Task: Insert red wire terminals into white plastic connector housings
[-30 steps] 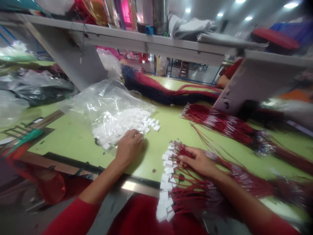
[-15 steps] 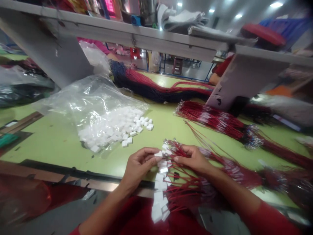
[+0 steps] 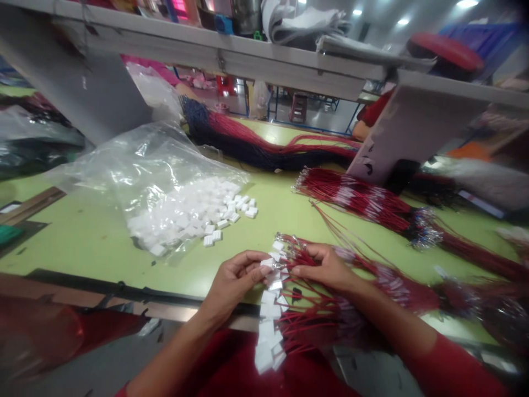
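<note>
A bundle of red wires [image 3: 318, 314] with white connectors [image 3: 266, 325] lies at 12 o'clock on the green table [image 3: 82, 242]. The left hand [image 3: 233, 281] pinches 1 connector, fingers together; the right hand [image 3: 324, 268] clamps wires. A clear plastic bag [image 3: 107, 182] sits at 11 o'clock, a red wire hank [image 3: 355, 198] at 1 o'clock.

The frame holds one left hand [image 3: 233, 281], one right hand [image 3: 326, 268], one clear plastic bag [image 3: 124, 176] left of centre, and three wire bundles [image 3: 355, 201] from top centre to lower right.
</note>
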`<action>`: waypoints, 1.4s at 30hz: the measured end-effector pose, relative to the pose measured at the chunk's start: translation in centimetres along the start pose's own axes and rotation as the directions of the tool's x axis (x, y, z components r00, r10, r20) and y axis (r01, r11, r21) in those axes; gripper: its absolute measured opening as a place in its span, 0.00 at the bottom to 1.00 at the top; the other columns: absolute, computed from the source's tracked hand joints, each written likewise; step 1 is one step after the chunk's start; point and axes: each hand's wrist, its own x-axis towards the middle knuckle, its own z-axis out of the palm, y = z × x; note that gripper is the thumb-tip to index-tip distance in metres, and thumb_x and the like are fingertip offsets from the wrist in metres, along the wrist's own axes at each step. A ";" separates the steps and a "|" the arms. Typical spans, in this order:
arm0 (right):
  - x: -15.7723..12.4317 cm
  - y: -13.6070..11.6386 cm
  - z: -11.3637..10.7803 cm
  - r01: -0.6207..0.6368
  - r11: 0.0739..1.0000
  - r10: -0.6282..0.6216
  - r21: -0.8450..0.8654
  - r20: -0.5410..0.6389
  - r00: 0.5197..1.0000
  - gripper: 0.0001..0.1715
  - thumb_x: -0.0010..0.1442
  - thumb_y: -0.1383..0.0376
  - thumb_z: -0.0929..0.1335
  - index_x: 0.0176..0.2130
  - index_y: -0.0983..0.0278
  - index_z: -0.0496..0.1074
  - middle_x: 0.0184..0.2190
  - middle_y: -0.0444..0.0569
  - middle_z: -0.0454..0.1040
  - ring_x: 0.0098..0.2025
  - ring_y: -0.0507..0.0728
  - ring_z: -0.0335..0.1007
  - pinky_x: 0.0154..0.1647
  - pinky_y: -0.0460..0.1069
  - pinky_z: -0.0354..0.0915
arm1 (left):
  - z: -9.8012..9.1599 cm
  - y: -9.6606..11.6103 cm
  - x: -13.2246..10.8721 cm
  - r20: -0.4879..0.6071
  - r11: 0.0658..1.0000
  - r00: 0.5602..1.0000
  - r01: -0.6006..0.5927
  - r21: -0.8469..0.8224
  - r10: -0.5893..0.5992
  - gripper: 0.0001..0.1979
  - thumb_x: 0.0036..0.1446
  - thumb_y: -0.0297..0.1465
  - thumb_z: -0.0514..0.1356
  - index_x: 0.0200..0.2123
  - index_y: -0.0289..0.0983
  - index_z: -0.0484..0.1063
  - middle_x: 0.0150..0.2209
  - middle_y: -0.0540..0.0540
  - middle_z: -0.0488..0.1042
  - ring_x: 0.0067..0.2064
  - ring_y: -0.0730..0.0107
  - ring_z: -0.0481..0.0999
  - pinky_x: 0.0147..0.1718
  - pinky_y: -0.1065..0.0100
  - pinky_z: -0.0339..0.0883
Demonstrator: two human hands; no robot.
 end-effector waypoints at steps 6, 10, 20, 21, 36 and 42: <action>0.0 0.0 0.0 -0.031 0.999 0.031 0.015 -0.013 0.999 0.18 0.47 0.58 0.78 0.35 0.67 0.79 0.31 0.45 0.79 0.31 0.53 0.72 0.36 0.48 0.68 | 0.0 -0.3 -0.1 0.012 0.997 0.999 0.033 -0.070 -0.032 0.13 0.51 0.37 0.68 0.38 0.37 0.76 0.28 0.47 0.79 0.28 0.70 0.77 0.32 0.67 0.75; 0.1 -0.2 0.1 -0.051 0.999 0.050 -0.009 -0.010 0.999 0.17 0.47 0.58 0.78 0.31 0.68 0.78 0.27 0.44 0.77 0.28 0.51 0.69 0.32 0.46 0.65 | -0.1 -0.5 -0.2 0.023 0.992 0.998 0.054 -0.112 -0.052 0.13 0.51 0.37 0.68 0.38 0.36 0.76 0.28 0.47 0.80 0.30 0.69 0.78 0.33 0.67 0.74; 0.1 0.3 0.9 0.001 0.998 -0.001 -0.060 -0.003 1.000 0.14 0.49 0.58 0.76 0.28 0.67 0.77 0.22 0.42 0.73 0.24 0.50 0.64 0.26 0.45 0.61 | 2.2 -1.1 -0.8 -0.046 0.985 0.989 -0.136 0.106 0.141 0.10 0.50 0.35 0.68 0.35 0.37 0.78 0.34 0.45 0.78 0.33 0.67 0.78 0.33 0.66 0.73; 0.2 0.3 0.9 0.002 0.998 -0.003 -0.067 -0.016 1.000 0.14 0.50 0.58 0.76 0.29 0.67 0.77 0.23 0.43 0.74 0.24 0.51 0.65 0.27 0.45 0.62 | 2.3 -1.1 -0.9 -0.040 0.983 0.989 -0.138 0.122 0.144 0.10 0.51 0.36 0.68 0.35 0.37 0.78 0.33 0.45 0.78 0.33 0.67 0.78 0.33 0.66 0.73; 0.3 0.6 0.3 0.009 0.970 -0.037 -0.244 -0.110 0.993 0.18 0.55 0.54 0.74 0.38 0.65 0.81 0.36 0.48 0.82 0.39 0.60 0.77 0.42 0.52 0.70 | -8.0 0.4 3.0 0.024 0.010 0.828 -0.035 0.999 0.561 0.08 0.60 0.35 0.58 0.35 0.36 0.72 0.39 0.38 0.73 0.40 0.52 0.70 0.36 0.57 0.66; 0.5 0.4 0.3 0.034 0.977 -0.049 -0.209 -0.068 0.996 0.18 0.56 0.54 0.73 0.39 0.65 0.81 0.39 0.48 0.82 0.41 0.61 0.77 0.44 0.52 0.71 | -8.1 1.1 2.9 0.253 0.014 0.862 -0.288 0.957 0.440 0.14 0.60 0.23 0.52 0.46 0.33 0.73 0.46 0.36 0.76 0.45 0.52 0.71 0.41 0.56 0.68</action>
